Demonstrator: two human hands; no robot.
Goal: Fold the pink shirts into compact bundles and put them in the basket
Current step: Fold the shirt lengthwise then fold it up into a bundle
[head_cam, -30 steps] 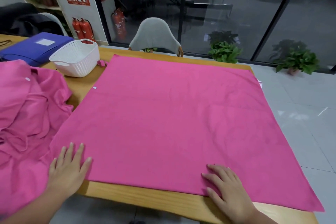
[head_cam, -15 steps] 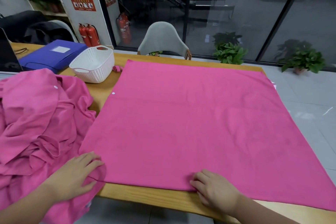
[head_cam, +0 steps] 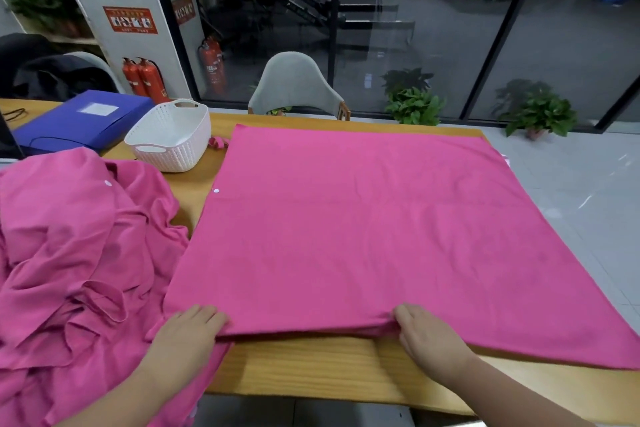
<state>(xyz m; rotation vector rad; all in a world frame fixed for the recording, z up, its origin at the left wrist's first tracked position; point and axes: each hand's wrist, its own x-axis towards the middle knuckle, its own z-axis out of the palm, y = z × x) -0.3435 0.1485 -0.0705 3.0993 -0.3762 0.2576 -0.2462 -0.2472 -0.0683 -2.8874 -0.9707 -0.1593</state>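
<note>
Wooden bench (head_cam: 311, 367) carries a flat pink shirt (head_cam: 363, 236), with the white basket (head_cam: 169, 135) at its far left. Left hand (head_cam: 188, 331) and right hand (head_cam: 427, 336) pinch the shirt's near edge, fingers curled on the fabric.

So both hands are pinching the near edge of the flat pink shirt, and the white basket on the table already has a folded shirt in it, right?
Not quite. The head view shows the left hand and right hand gripping the near edge of the flat pink shirt, but the white basket on the table looks empty; no folded shirt is inside it.
</note>
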